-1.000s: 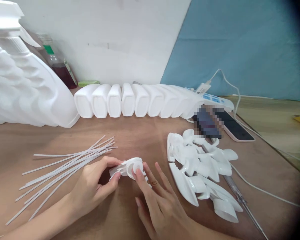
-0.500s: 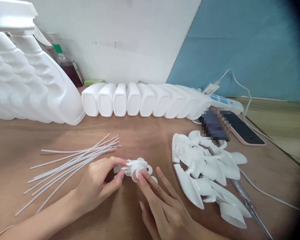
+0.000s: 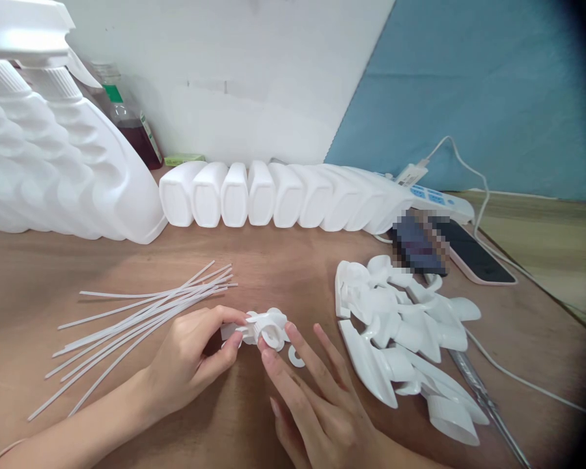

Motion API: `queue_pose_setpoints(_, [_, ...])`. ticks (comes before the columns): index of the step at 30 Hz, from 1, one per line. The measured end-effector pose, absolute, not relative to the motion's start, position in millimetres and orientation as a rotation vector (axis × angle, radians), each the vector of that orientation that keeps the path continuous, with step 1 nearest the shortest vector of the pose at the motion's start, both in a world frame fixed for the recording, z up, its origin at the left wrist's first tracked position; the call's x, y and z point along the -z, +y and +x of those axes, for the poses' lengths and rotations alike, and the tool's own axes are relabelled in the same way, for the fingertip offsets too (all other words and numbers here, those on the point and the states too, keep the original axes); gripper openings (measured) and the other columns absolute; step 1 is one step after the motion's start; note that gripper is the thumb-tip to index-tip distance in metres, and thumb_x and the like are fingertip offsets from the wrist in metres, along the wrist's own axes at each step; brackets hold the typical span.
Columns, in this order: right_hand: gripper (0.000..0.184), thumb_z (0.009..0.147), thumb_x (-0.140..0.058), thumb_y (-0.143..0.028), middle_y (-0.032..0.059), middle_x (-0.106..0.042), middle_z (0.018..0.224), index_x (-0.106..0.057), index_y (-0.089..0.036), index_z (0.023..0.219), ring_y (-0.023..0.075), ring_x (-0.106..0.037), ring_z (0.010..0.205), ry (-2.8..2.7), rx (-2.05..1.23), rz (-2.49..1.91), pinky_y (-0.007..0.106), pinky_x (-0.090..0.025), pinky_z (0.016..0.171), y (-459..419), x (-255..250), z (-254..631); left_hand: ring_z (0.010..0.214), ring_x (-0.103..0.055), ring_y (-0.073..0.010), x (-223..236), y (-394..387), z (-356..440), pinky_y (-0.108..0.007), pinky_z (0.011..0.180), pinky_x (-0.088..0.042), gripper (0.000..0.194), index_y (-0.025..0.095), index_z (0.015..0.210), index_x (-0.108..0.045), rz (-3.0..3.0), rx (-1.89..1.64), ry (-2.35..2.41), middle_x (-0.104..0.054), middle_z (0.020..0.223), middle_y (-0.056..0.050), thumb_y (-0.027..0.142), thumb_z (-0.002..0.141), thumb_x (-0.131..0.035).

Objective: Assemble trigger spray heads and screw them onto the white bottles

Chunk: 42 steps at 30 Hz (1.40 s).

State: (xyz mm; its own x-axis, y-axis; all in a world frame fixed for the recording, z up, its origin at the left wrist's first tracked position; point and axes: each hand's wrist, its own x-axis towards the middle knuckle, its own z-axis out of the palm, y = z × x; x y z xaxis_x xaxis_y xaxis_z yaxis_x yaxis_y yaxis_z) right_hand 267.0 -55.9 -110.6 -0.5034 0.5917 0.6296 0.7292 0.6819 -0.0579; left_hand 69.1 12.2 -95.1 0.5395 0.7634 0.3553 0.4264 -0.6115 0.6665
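Between the thumb and fingers of my left hand [image 3: 190,355] is a white trigger sprayer head [image 3: 254,331], held low over the table. Its round collar end faces right; my fingers cover part of its left side. My right hand [image 3: 317,391] has its fingers spread, with the index fingertip touching or just in front of the round end and the middle fingertip close beside it. Beside these fingers a flat white washer [image 3: 295,356] lies on the table. More round white pieces sit behind the sprayer head, partly hidden by it.
White tubes [image 3: 141,319] lie in a loose bundle on the left. Several sprayer heads [image 3: 395,326] are heaped on the right, next to a metal tool [image 3: 488,404]. White bottles [image 3: 261,195] line the back, near phones [image 3: 478,251] and a power strip [image 3: 442,202].
My right fingers have spread and drawn back slightly from the sprayer head, baring its round end and the loose washer. My left hand has stayed in place with its hold.
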Motion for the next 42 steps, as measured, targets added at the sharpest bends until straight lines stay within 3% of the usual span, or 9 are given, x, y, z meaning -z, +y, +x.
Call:
queue_pose_setpoints(5, [0.040,0.068,-0.047,0.000,0.0108,-0.062,0.117,-0.054,-0.009,0.106,0.0313,-0.043,0.124,-2.201,0.181,-0.959,0.055,-0.038,0.098,-60,105,268,0.067,-0.060,-0.0107,97,13,68,-0.022,0.060,-0.044,0.018,0.020,0.099,-0.055,2.251,-0.878,0.922,-0.067,0.081,0.001,0.016,0.090,-0.041])
queue_pose_setpoints(10, [0.034,0.072,-0.048,-0.001,0.0151,-0.056,0.119,-0.053,-0.011,0.104,0.0302,-0.043,0.122,-2.017,0.094,-1.118,0.051,-0.044,0.094,-63,101,264,0.067,-0.059,-0.0101,97,11,67,-0.021,0.061,-0.043,0.020,0.020,0.099,-0.056,2.271,-0.874,0.913,-0.066,0.081,0.002,0.013,0.090,-0.040])
queue_pose_setpoints(16, [0.033,0.074,-0.045,-0.003,0.0147,-0.055,0.118,-0.055,-0.011,0.105,0.0320,-0.041,0.123,-2.095,0.050,-1.114,0.053,-0.040,0.095,-57,102,265,0.063,-0.057,-0.0101,95,10,68,-0.021,0.059,-0.042,0.019,0.020,0.096,-0.056,2.253,-0.870,0.946,-0.066,0.078,0.002,0.014,0.091,-0.039])
queue_pose_setpoints(20, [0.034,0.074,-0.047,-0.005,0.0135,-0.061,0.111,-0.053,-0.011,0.106,0.0303,-0.047,0.117,-2.214,-0.007,-1.076,0.051,-0.043,0.093,-53,99,270,0.067,-0.057,-0.0131,96,11,68,-0.024,0.061,-0.043,0.016,0.019,0.099,-0.052,2.253,-0.866,0.866,-0.065,0.083,-0.001,0.028,0.090,-0.043])
queue_pose_setpoints(24, [0.033,0.077,-0.047,-0.007,0.0130,-0.062,0.105,-0.050,-0.012,0.109,0.0237,-0.056,0.104,-2.204,-0.152,-1.038,0.041,-0.049,0.086,-50,97,272,0.075,-0.057,-0.0187,97,12,69,-0.031,0.067,-0.046,0.044,0.017,0.110,-0.045,2.259,-0.780,0.676,-0.061,0.091,-0.007,0.049,0.080,-0.053])
queue_pose_setpoints(27, [0.030,0.081,-0.047,-0.011,0.0128,-0.061,0.105,-0.048,-0.013,0.110,0.0197,-0.059,0.098,-2.142,-0.313,-1.060,0.034,-0.052,0.080,-49,97,272,0.088,-0.057,-0.0194,97,12,71,-0.032,0.074,-0.048,0.041,0.019,0.115,-0.042,2.315,-0.764,0.589,-0.060,0.101,-0.009,0.028,0.079,-0.060])
queue_pose_setpoints(30, [0.028,0.082,-0.050,-0.013,0.0120,-0.061,0.106,-0.049,-0.014,0.110,0.0190,-0.060,0.094,-2.123,-0.349,-1.074,0.032,-0.052,0.078,-48,97,272,0.089,-0.058,-0.0161,98,11,74,-0.028,0.074,-0.049,0.038,0.022,0.114,-0.047,2.407,-0.831,0.530,-0.058,0.106,-0.008,0.008,0.079,-0.053])
queue_pose_setpoints(36, [0.020,0.085,-0.048,-0.013,0.0097,-0.062,0.102,-0.052,-0.017,0.104,0.0176,-0.061,0.087,-2.151,-0.324,-1.067,0.031,-0.052,0.072,-47,96,271,0.072,-0.057,-0.0117,97,10,77,-0.022,0.062,-0.047,0.025,0.021,0.093,-0.057,2.467,-0.866,0.499,-0.061,0.095,-0.006,0.005,0.076,-0.050])
queue_pose_setpoints(42, [0.025,0.083,-0.046,-0.010,0.0114,-0.059,0.105,-0.054,-0.016,0.106,0.0195,-0.058,0.086,-2.177,-0.335,-1.039,0.033,-0.051,0.071,-48,98,273,0.063,-0.053,-0.0095,95,12,75,-0.021,0.055,-0.043,0.028,0.020,0.091,-0.060,2.451,-0.797,0.511,-0.059,0.092,-0.006,0.002,0.074,-0.047])
